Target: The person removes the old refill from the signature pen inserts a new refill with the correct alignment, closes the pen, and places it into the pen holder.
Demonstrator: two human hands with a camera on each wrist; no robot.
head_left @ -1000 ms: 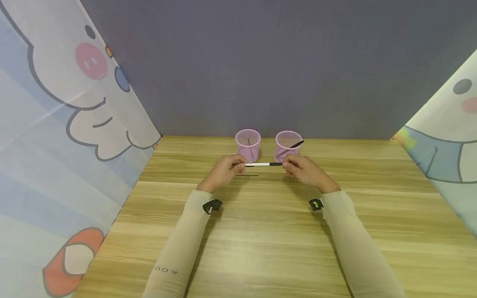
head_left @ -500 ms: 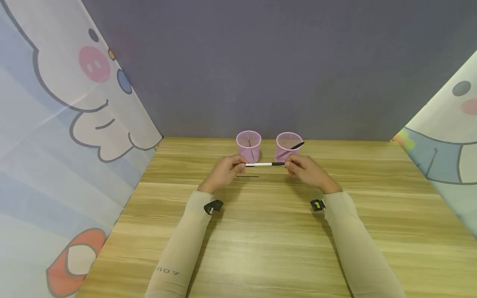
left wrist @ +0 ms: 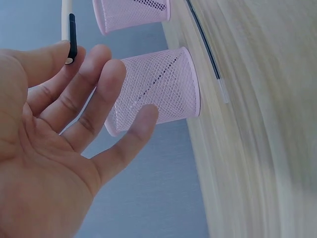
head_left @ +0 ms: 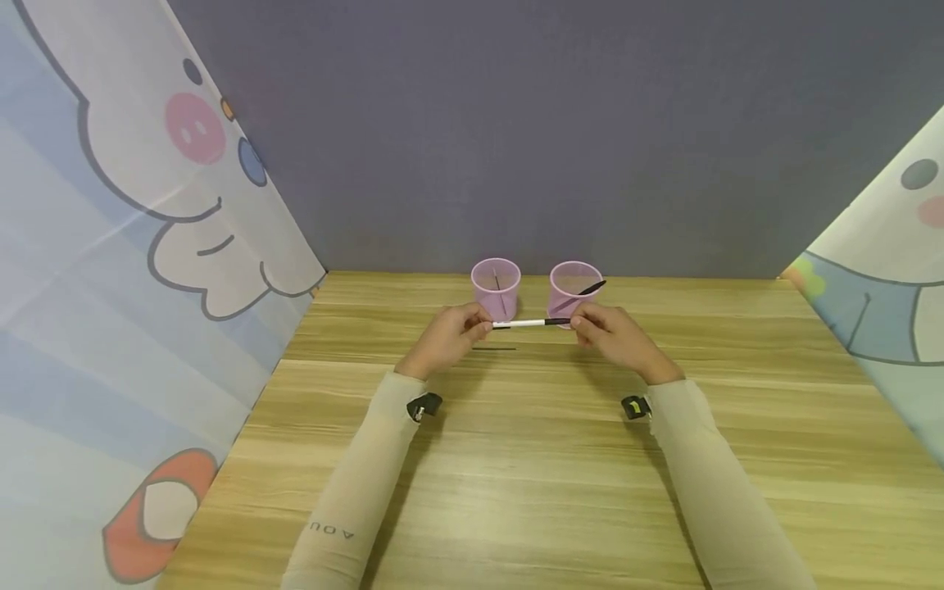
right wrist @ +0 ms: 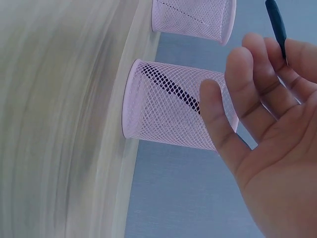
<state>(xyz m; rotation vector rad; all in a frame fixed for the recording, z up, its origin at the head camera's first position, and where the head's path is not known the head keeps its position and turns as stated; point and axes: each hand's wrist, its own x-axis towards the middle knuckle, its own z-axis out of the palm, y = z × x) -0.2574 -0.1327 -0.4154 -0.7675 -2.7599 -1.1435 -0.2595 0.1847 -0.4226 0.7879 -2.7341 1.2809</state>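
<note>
Held level above the table, a white pen (head_left: 525, 323) with a black grip section spans both hands. My left hand (head_left: 448, 338) pinches its clip end between thumb and index finger; the black clip (left wrist: 73, 34) shows in the left wrist view, other fingers spread loosely. My right hand (head_left: 615, 338) pinches the tapered black end (right wrist: 276, 22) the same way; its very tip is hidden by the fingers. Beneath the pen, a thin dark pen refill (head_left: 494, 349) with a clear end lies on the table.
Two pink mesh cups stand behind the hands. The left cup (head_left: 484, 306) holds a thin dark rod (head_left: 497, 280); the right cup (head_left: 557, 301) holds a black pen (head_left: 592, 288) leaning on its rim. A grey wall (head_left: 546, 139) rises behind the wooden table (head_left: 531, 492).
The pen's black end has risen slightly, so the pen now tilts a little up to the right. Both hands keep their pinch. The head view has shifted slightly.
</note>
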